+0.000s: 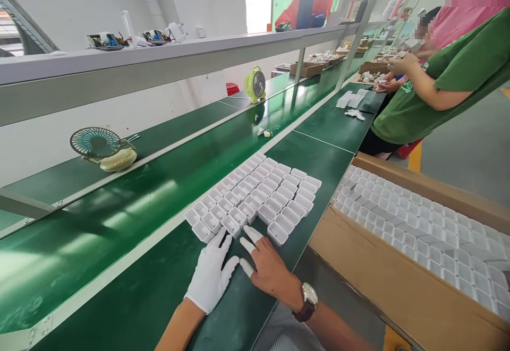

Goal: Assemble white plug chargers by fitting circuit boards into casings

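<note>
Several small white open-topped plastic boxes [274,181] stand in slanting rows on the green tabletop [167,282]. My left hand [211,271], in a white glove, reaches to the near edge of the rows with its fingers stretched out. Its fingertips are at one front box [231,225]. My right hand [265,260] wears white finger covers and a wristwatch [309,299]. Its fingers are spread, with the tips close to the same box's near right side. Neither hand is closed around anything.
At the right, a cardboard carton [398,282] holds many more white boxes. A green conveyor belt [159,197] runs along the left, with a teal fan [95,143] and a lime fan [255,84] beyond. A co-worker in a green shirt [450,85] stands farther up the table.
</note>
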`<state>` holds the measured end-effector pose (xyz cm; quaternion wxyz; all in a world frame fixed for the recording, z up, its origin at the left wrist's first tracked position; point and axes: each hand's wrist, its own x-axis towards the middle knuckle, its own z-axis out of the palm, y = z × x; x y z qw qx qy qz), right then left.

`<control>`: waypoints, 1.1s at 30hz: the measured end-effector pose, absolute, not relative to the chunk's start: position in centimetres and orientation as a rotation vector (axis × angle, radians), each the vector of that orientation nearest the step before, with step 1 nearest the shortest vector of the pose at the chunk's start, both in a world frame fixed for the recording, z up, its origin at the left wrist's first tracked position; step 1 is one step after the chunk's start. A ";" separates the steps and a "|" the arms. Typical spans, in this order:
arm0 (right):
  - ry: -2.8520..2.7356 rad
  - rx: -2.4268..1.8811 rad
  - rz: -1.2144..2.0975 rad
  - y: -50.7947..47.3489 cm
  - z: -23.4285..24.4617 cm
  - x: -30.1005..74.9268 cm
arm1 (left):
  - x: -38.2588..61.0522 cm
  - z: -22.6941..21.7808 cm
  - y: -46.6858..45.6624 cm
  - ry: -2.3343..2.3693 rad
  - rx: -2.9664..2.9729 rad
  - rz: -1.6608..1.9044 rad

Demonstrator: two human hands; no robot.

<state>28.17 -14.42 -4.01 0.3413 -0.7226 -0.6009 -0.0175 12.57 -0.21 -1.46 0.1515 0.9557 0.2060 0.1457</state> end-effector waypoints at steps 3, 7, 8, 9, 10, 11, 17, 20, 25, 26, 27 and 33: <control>-1.572 -1.722 -0.084 -15.6 -2.9 28.1 | 12.3 -1.8 0.0 0.592 2.714 0.480; -1.447 -1.535 -0.150 -19.3 -1.3 29.8 | 11.7 -2.1 0.1 0.655 2.649 0.498; -1.378 -1.531 -0.195 -20.3 -1.0 30.7 | 11.7 -2.1 0.1 0.664 2.640 0.486; -1.277 -1.563 -0.224 -21.2 -0.9 31.9 | 11.7 -2.1 0.1 0.664 2.633 0.470; -1.147 -1.623 -0.216 -22.0 -0.8 33.3 | 11.7 -2.0 -0.1 0.653 2.628 0.456; -0.986 -1.706 -0.175 -22.6 -0.8 34.8 | 11.9 -2.0 -0.2 0.633 2.627 0.442; -0.518 -1.888 -0.032 -22.5 -1.6 42.1 | 12.9 -1.8 -1.7 0.492 2.685 0.356; -0.527 -1.848 0.026 -21.5 -2.3 43.1 | 12.9 -1.9 -2.0 0.473 2.709 0.364; -0.417 -1.755 -0.013 -21.0 -3.2 44.2 | 13.1 -1.9 -2.3 0.471 2.730 0.358; -0.379 -1.735 -0.036 -21.0 -3.2 44.7 | 13.4 -1.8 -2.5 0.454 2.737 0.350; -0.348 -1.717 -0.052 -20.9 -3.3 45.2 | 13.8 -1.6 -2.9 0.426 2.745 0.346; -0.307 -1.676 0.009 -18.9 -3.3 47.1 | 17.9 1.5 -6.8 0.215 2.793 0.242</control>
